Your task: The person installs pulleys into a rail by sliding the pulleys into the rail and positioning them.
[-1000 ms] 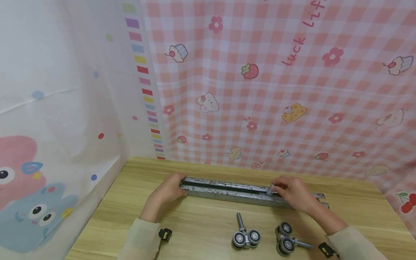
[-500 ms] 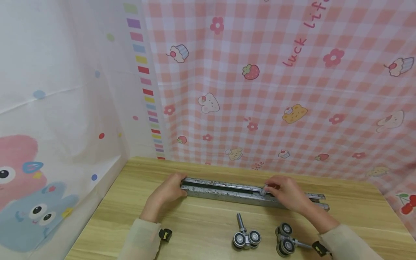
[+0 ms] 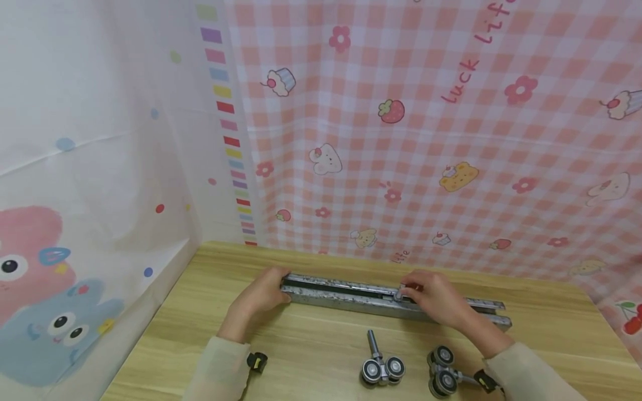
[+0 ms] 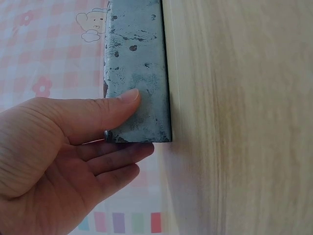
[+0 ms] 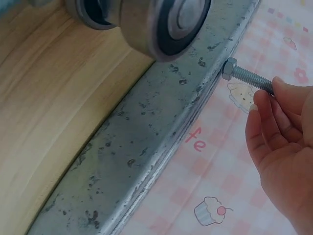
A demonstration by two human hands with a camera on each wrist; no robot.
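Note:
A long grey steel channel track [image 3: 341, 301], worn and speckled, lies across the table with its slot facing up. My left hand [image 3: 258, 295] holds its left end. In the left wrist view, the thumb [image 4: 115, 110] presses on the front face while the fingers sit around the end. My right hand [image 3: 438, 298] pinches the tip of a threaded bolt [image 5: 252, 80] between thumb and fingers. This bolt stands up out of the slot, right of the track's middle, with a hex nut [image 5: 229, 68] low on it. Whatever it joins inside the track is hidden.
Two twin-wheel roller trolleys with threaded bolts lie in front of the track: one near the middle [image 3: 372, 370], one further right [image 3: 444, 382] close to the right wrist strap [image 3: 485, 381]. A pink checked cloth [image 3: 401, 139] hangs behind the wooden table [image 3: 301, 356].
My right hand has slid the bolt leftward along the slot, showing more of the track's right end. The left hand keeps its hold, and the loose trolleys stay put.

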